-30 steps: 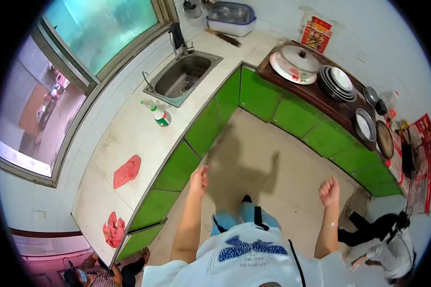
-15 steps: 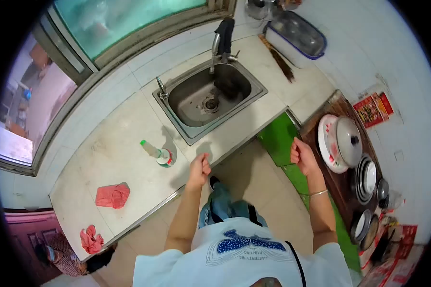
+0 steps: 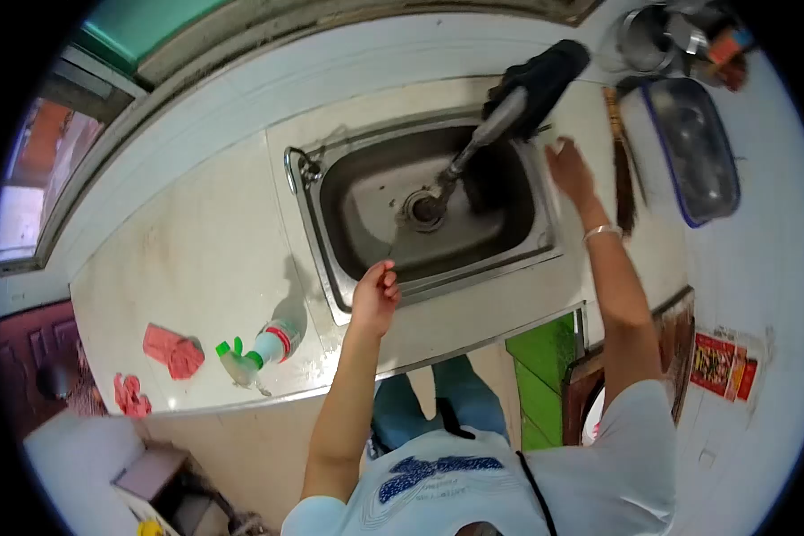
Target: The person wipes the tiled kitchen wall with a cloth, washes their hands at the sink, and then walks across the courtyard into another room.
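My left hand (image 3: 377,299) hovers over the near rim of the steel sink (image 3: 338,299), its fingers curled in with nothing visible in them. To the right of the basin, my right hand (image 3: 570,170) reaches forward with fingers somewhat apart and holds nothing. It is close to the tap (image 3: 491,125), whose spout points down at the drain and whose back part is wrapped in dark cloth (image 3: 545,76). A small curved spout (image 3: 302,168) stands on the sink's left corner. Left of the sink is a spray bottle (image 3: 272,342) with a green nozzle.
Two red cloths, one folded (image 3: 173,351) and one crumpled (image 3: 132,395), lie on the left of the counter (image 3: 214,241). A small broom (image 3: 623,170) and a blue-rimmed container (image 3: 697,152) are at the right. Green cabinet doors (image 3: 545,380) stand below.
I have moved up to the sink. My right hand has gone from beside the green cabinet to near the tap; my left hand is now over the sink's near edge.
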`<state>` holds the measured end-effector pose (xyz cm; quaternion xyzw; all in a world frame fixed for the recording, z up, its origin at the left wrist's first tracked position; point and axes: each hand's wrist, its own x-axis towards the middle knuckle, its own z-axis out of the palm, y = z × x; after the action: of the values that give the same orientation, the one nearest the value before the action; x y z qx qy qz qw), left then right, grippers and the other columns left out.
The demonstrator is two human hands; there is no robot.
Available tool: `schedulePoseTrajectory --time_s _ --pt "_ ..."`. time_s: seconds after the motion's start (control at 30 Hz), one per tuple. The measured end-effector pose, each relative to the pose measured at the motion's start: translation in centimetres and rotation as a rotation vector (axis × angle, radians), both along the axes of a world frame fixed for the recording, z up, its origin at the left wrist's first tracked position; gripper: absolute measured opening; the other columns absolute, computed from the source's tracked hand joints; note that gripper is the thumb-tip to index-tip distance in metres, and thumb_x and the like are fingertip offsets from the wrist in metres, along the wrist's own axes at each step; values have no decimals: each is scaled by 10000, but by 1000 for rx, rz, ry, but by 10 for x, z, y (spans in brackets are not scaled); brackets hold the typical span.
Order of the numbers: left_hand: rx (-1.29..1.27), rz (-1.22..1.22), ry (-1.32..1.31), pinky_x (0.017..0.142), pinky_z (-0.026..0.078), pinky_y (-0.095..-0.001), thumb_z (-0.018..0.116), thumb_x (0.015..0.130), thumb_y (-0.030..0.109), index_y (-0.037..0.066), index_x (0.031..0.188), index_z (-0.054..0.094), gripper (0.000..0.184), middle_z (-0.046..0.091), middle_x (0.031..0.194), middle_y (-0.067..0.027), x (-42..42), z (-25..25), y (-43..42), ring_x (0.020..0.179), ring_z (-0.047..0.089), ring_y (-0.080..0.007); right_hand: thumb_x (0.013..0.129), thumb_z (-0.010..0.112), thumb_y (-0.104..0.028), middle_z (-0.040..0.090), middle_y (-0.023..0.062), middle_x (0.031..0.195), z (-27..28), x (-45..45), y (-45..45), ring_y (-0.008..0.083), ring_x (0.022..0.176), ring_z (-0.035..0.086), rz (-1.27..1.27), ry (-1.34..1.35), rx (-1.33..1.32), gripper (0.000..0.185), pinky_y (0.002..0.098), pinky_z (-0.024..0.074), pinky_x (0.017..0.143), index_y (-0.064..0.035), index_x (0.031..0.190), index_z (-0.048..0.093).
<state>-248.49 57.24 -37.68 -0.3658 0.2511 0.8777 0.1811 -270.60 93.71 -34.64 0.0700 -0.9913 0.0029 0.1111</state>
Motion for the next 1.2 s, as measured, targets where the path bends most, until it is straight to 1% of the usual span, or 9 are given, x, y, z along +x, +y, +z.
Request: schedulePoseTrajectory --time_s 0.4,0.47,0.5,0.57,0.63,0.7,0.93,1.07,1.2 --pt "30 120 -80 576 324 -235 498 924 202 107 901 553 112 435 681 30 -46 -43 42 593 381 -92 933 352 -300 637 165 1087 28 -59 -34 324 1015 606 73 -258 75 390 417 491 811 -80 1119 615" --pt "47 118 -66 588 329 -236 501 924 205 103 901 552 116 440 692 28 -58 -45 48 604 387 -94 827 559 -350 635 89 804 10 -74 -26 169 570 572 -494 -919 -525 275 293 439 469 -108 956 586" --pt "54 121 -83 588 329 -236 501 924 205 103 901 552 116 440 692 28 -61 -43 52 604 387 -94 827 559 -350 635 89 804 -28 -75 -4 169 570 572 -499 -933 -514 275 293 439 469 -108 956 586" --pt "64 87 -68 595 337 -237 497 925 200 99 904 550 116 446 704 26 -77 -42 58 614 393 -96 839 557 -319 556 42 730 -87 -74 24 68 477 412 76 -577 -561 185 213 291 380 -134 846 542" --pt "71 92 -66 586 338 -239 521 907 200 103 884 553 105 453 696 23 -85 -45 62 614 400 -95 828 545 -204 622 112 803 -91 -64 20 185 536 547 39 -400 -491 129 306 419 446 -85 861 583" --pt "72 98 -64 578 339 -241 545 890 201 107 863 556 98 460 688 21 -89 -46 62 613 406 -94 785 498 -136 610 288 944 -84 -59 20 429 905 583 55 -385 -22 255 451 471 821 16 939 632" --pt "109 124 -67 614 389 -242 489 935 180 71 921 546 124 494 745 5 -95 -57 59 657 441 -102 874 438 -242 631 253 932 -83 -52 20 421 911 592 -15 -402 -30 332 460 467 801 39 854 614" --pt "71 191 -35 734 464 -267 489 939 168 36 983 554 153 578 869 -36 -108 -68 61 806 551 -143 921 473 -248 616 124 785 -55 24 -57 305 721 604 -245 -12 -663 250 407 467 675 -25 894 580" --pt "102 243 -44 834 478 -302 473 944 156 21 1026 557 180 603 952 -72 -130 -77 68 926 577 -189 936 509 -161 591 28 880 -69 74 -121 131 777 568 -393 -1061 -2085 152 265 499 678 -45 973 600"
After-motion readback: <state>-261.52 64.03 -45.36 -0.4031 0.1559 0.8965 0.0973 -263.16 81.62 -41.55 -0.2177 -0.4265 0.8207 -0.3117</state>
